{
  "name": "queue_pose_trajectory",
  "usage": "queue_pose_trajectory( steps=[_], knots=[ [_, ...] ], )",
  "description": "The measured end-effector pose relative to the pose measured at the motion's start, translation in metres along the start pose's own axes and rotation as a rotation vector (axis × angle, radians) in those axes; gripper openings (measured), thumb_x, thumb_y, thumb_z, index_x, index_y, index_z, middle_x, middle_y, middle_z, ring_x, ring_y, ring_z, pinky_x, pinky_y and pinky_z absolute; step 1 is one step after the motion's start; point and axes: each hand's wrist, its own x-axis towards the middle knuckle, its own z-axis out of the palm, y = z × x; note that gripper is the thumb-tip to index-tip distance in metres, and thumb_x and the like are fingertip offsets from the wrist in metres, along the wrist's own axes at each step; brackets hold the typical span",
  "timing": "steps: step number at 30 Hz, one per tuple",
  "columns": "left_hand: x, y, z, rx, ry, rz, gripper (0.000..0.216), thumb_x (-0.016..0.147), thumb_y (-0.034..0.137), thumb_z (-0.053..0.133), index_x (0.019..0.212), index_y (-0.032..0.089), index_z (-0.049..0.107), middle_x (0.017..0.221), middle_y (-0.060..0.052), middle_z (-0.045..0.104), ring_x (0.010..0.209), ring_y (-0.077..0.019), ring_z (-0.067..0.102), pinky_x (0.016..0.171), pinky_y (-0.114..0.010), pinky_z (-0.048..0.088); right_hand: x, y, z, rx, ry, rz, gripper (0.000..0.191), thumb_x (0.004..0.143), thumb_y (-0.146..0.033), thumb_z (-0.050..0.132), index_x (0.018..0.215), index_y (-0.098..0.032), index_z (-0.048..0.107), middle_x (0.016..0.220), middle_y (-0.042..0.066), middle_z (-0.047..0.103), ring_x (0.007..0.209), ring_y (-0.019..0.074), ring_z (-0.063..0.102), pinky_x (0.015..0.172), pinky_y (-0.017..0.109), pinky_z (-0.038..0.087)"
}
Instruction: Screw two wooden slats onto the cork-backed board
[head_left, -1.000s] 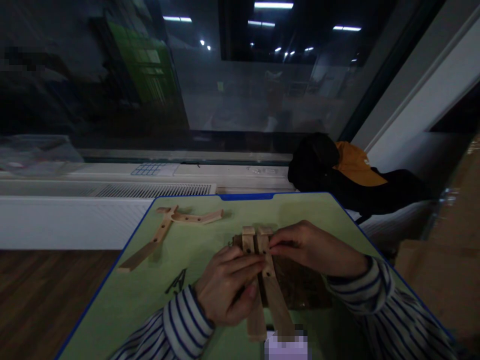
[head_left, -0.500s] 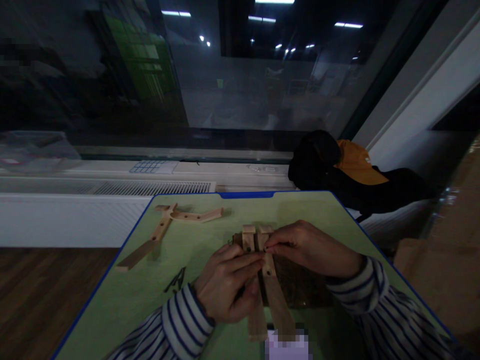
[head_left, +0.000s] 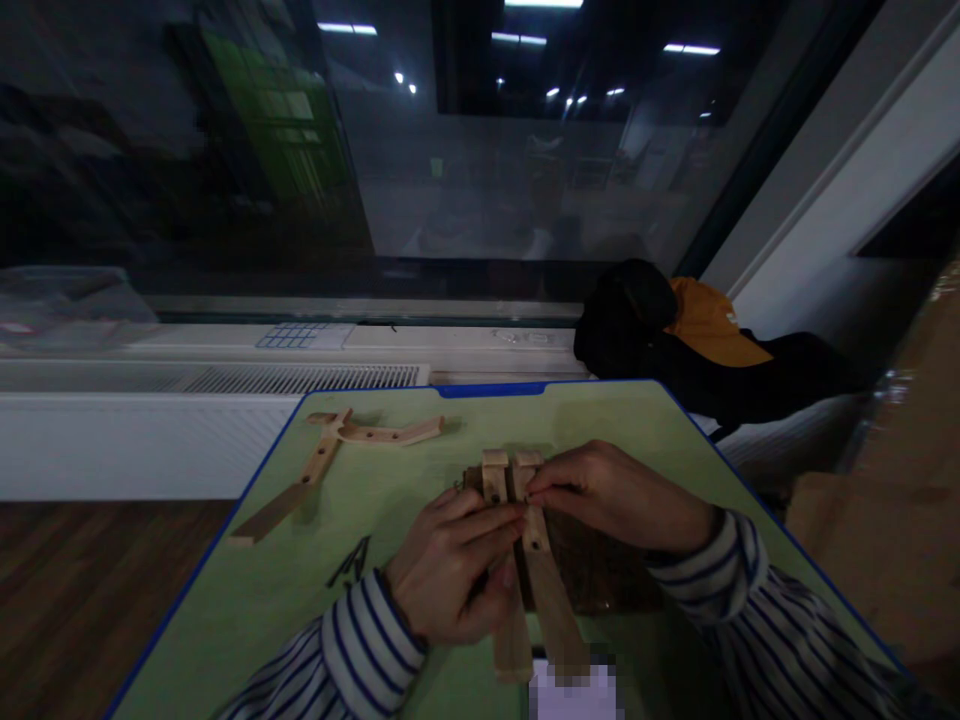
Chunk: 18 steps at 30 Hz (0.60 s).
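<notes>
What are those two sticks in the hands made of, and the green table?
The sticks held by the left hand and right hand look like bare, pale wood: light tan, matt, with small drilled holes. The table top looks like smooth green plastic or laminate with a blue edge, though the dim light leaves that open.

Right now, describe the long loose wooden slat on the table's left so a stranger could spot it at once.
Start at the green table and go to its far left corner, away from the paired slats gripped by the left hand and right hand. Two pale pieces meet there; it is the long straight slat running along the blue edge, not the shorter curved piece.
</notes>
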Motion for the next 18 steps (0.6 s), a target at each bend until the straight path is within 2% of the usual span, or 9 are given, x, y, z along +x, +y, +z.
queue_pose_trajectory(
  steps=[18],
  knots=[
    [0.0011, -0.0009, 0.0005, 0.007, -0.005, -0.002, 0.038, 0.077, 0.021, 0.045, 0.106, 0.008, 0.066, 0.112, -0.010, 0.067, 0.077, -0.0243, 0.054, 0.067, -0.044, 0.049, -0.0008, -0.0059, -0.0003, -0.041, 0.007, -0.019, 0.017, 0.088, -0.021, 0.050, 0.088, -0.019, 0.067, 0.082, 0.003, 0.070, 0.076, 0.0151, 0.064, 0.070, 0.025, 0.043]
  ],
)
